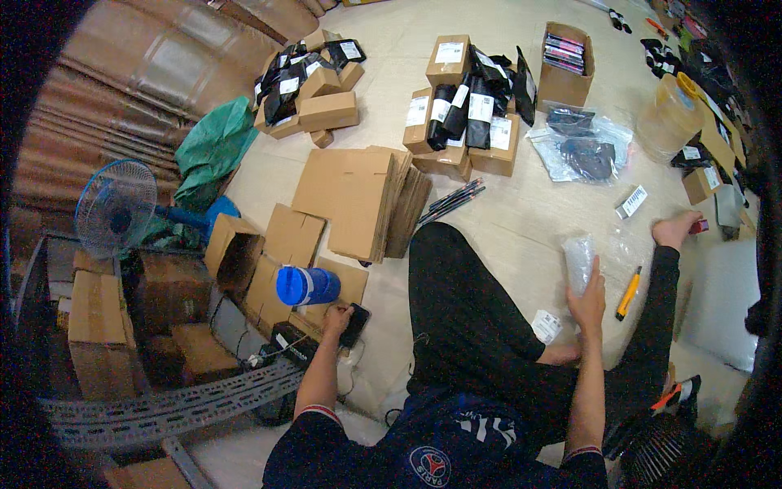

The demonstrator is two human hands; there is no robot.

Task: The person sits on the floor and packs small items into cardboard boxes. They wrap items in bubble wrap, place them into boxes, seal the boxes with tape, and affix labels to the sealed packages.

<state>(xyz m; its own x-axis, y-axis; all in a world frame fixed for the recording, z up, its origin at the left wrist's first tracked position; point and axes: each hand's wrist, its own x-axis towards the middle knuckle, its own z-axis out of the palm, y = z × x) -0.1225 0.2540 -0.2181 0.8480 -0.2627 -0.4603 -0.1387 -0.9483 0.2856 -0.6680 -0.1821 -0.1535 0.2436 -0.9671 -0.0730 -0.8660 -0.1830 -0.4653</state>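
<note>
My left hand (336, 319) grips the top edge of a dark smartphone (356, 328), beside a blue water jug (308, 285) lying on its side on cardboard. My right hand (588, 305) holds the near end of a bubble-wrapped bundle (577, 257) on the floor, fingers along its right side. What is inside the wrap cannot be made out. A printed label (546, 326) lies just left of my right wrist, by my folded leg. To the right of that hand is a yellow utility knife (628, 294).
Flat cardboard boxes (348, 183) are stacked ahead, near several thin dark sticks (452, 200). Labelled parcels (449, 110) stand beyond, beside an open carton (565, 79). A small white box (632, 202) lies ahead right. A fan (116, 208) and metal rack (177, 397) are left.
</note>
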